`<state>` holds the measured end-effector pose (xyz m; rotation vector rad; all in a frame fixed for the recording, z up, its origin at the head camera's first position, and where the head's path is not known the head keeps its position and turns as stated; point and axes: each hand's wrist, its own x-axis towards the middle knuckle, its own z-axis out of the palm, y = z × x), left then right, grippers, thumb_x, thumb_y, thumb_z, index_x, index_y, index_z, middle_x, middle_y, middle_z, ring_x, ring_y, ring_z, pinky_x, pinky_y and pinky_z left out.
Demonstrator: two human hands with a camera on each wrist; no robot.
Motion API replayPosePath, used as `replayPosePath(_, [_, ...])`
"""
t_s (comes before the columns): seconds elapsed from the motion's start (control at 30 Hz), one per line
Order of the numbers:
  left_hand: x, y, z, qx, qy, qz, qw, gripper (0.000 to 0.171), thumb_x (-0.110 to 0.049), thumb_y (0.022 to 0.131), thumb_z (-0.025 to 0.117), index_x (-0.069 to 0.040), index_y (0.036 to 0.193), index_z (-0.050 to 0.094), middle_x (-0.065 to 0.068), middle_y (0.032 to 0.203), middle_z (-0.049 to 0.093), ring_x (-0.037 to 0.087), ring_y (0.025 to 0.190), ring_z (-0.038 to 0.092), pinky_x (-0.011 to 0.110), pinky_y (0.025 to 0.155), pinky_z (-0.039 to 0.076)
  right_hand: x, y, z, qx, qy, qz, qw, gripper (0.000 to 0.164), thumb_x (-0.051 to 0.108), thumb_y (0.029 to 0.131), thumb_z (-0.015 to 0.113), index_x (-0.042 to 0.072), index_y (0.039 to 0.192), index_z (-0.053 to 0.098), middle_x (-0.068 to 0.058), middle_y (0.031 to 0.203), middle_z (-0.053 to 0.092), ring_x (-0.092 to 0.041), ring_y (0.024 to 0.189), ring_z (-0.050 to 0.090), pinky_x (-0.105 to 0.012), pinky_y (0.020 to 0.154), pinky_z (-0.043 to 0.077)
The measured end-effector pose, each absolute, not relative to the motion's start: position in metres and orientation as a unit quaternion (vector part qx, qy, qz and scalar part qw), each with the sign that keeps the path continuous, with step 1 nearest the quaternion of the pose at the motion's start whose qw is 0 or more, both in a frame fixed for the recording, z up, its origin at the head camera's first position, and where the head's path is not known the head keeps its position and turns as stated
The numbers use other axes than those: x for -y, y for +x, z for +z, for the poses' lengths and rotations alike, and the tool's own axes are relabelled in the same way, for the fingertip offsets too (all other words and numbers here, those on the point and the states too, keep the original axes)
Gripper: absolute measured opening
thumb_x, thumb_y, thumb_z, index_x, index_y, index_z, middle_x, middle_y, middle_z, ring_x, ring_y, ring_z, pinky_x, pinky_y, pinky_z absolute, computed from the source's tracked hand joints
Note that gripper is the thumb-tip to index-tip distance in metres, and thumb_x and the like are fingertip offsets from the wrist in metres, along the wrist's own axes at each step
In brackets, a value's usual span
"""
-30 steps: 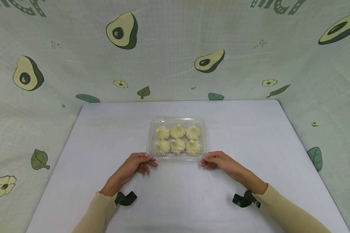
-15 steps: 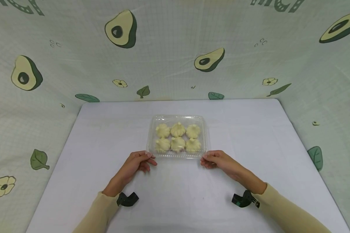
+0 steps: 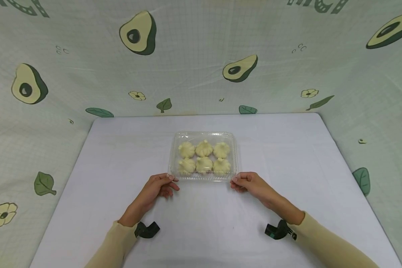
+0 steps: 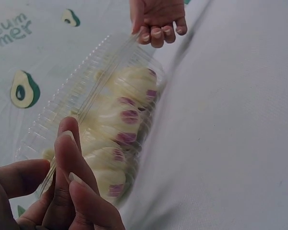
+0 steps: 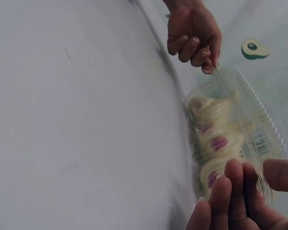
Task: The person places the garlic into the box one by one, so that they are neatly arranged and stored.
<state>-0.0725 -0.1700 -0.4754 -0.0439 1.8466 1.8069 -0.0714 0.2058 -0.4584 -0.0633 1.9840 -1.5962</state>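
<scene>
A clear plastic clamshell box (image 3: pixel 203 136) sits around the middle of the white table, its lid down. Inside are several pale garlic bulbs (image 3: pixel 204 148) in two rows; the wrist views show purple patches on their sides. My left hand (image 3: pixel 155 187) pinches the box's rim at the near left corner, thumb on one side and fingers on the other. At the near right corner, my right hand (image 3: pixel 254 185) pinches the same rim between thumb and fingertips. In the left wrist view, the joined edges of lid and base (image 4: pixel 93 98) run between the two hands.
The white-covered table (image 3: pixel 288 149) extends around the box on all sides. Pale cloth printed with avocados (image 3: pixel 138 33) and leaves hangs behind and at both sides. A black wrist camera mount (image 3: pixel 147 230) sits by the left sleeve, and another mount (image 3: pixel 277 230) by the right.
The head view has tilted very slightly, so everything sits a little higher in it. Both hands keep their pinch on the box's near corners.
</scene>
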Motion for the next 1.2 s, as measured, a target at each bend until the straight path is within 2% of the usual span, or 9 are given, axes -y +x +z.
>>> replayPosePath(0.43, [0.1698,-0.0719,-0.478,-0.678,-0.023,0.681,0.275,0.038,-0.025,0.111,0.055,0.008,0.124,0.069,-0.005,0.087,0.077,0.008,0.07,0.067,0.023,0.062,0.053,-0.2005,-0.0718,-0.4589,-0.71,0.019,-0.645,0.283,0.03,0.013,0.107,0.059,-0.014,0.109,0.074,0.006,0.087,0.075,-0.008,0.087,0.07,-0.025,0.085,0.057])
replayPosePath(0.87, [0.1687,-0.0731,-0.4783,-0.673,-0.031,0.686,0.276,0.037,-0.022,0.111,0.054,0.009,0.123,0.069,-0.005,0.087,0.077,0.008,0.07,0.067,0.023,0.061,0.053,-0.1965,-0.0728,-0.4601,-0.706,0.039,-0.654,0.269,0.028,0.012,0.106,0.06,-0.013,0.106,0.074,0.005,0.085,0.075,-0.008,0.085,0.072,-0.026,0.084,0.059])
replayPosePath(1.2, [0.1661,-0.0742,-0.4776,-0.68,-0.047,0.682,0.267,0.036,-0.02,0.11,0.056,0.011,0.122,0.07,-0.005,0.083,0.075,0.008,0.069,0.065,0.024,0.062,0.053,-0.1962,-0.0741,-0.4596,-0.708,0.046,-0.65,0.271,0.031,0.014,0.107,0.06,-0.014,0.11,0.073,0.004,0.085,0.074,-0.01,0.086,0.071,-0.029,0.086,0.06])
